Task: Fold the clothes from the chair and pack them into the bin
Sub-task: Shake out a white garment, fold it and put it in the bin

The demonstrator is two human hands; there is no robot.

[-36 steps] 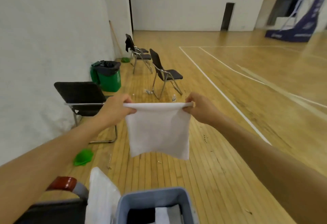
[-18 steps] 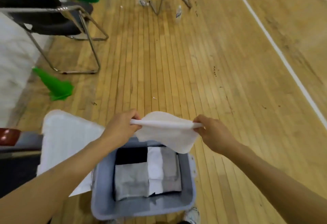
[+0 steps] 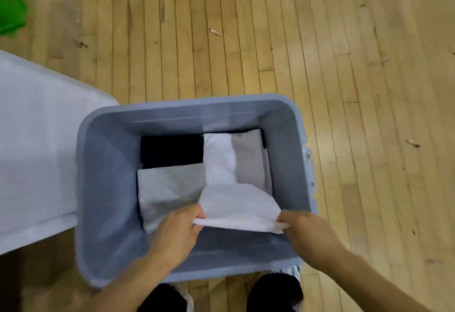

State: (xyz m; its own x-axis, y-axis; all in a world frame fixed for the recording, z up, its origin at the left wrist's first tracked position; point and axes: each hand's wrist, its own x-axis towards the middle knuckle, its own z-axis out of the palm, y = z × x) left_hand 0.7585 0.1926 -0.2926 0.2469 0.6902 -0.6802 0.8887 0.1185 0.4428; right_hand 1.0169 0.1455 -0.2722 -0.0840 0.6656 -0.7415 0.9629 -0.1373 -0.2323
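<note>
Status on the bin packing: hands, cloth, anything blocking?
Left hand and right hand each pinch the white cloth. Cloth inside the gray bin, over the folded clothes. Nothing blocking.

Light wooden plank floor (image 3: 246,40), small scattered debris (image 3: 214,32)

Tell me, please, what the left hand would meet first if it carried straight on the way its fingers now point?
Most likely the folded light grey garment lying in the grey bin. The left hand, pinching one end of the white cloth, points forward and down into the bin. Depth is unclear, so how far above the grey garment it is cannot be told.
</note>
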